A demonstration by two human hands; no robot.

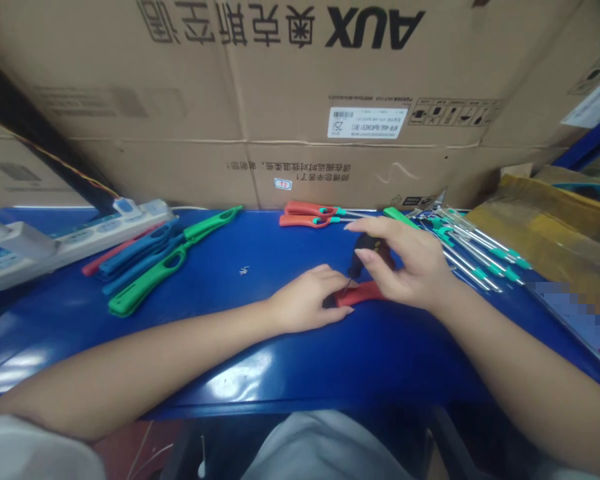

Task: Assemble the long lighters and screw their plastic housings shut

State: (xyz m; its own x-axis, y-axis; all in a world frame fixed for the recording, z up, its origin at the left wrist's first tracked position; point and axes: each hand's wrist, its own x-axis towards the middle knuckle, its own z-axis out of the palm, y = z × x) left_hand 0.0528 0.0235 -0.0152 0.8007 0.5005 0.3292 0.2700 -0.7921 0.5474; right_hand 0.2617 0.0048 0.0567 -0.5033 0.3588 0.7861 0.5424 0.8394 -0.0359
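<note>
Left hand [310,300] pins one end of a red handle [363,293] flat on the blue tabletop [230,347], fingers closed over it. Right hand [410,267] is clamped on a black-handled screwdriver [367,248], tip down at the handle, just beside the left fingertips. The hands nearly touch, mid-tabletop.

My read: screw work on the handle. To do it well I'd hold the driver square to the handle, press firmly with the left so nothing rolls, and turn from the fingertips with light force. The risk is the tip slipping toward the left fingers.

Small metal bits [243,270] lie left of the hands, green handles [170,267] and blue handles [140,250] further left, teal-tipped metal rods [475,257] to the right.
</note>
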